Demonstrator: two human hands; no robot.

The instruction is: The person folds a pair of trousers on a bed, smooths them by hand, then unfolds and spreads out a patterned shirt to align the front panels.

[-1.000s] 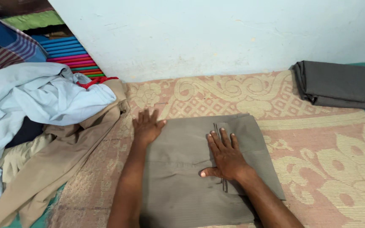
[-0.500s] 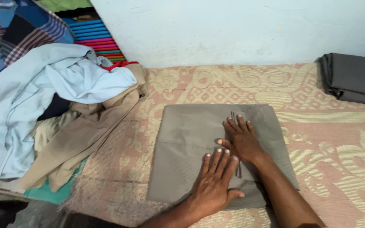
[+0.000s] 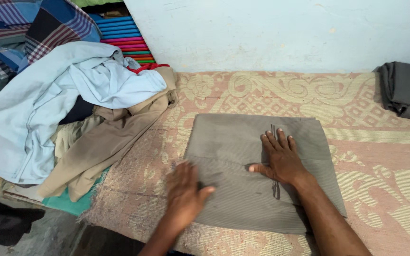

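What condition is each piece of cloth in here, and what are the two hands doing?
Olive-grey garment: folded flat on the mat.
Left hand: open, blurred, at the garment's left edge.
Right hand: flat, pressing the garment.
Light blue shirt: crumpled on the pile.
Dark grey cloth: folded, apart.

A folded grey-brown garment [image 3: 257,170] lies centre frame on a patterned mat [image 3: 380,156]. The right hand [image 3: 281,159] presses flat on it. The left hand [image 3: 183,194], blurred, rests at its lower-left edge.

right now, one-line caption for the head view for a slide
Two hands press flat on folded grey-brown trousers on a patterned mat.
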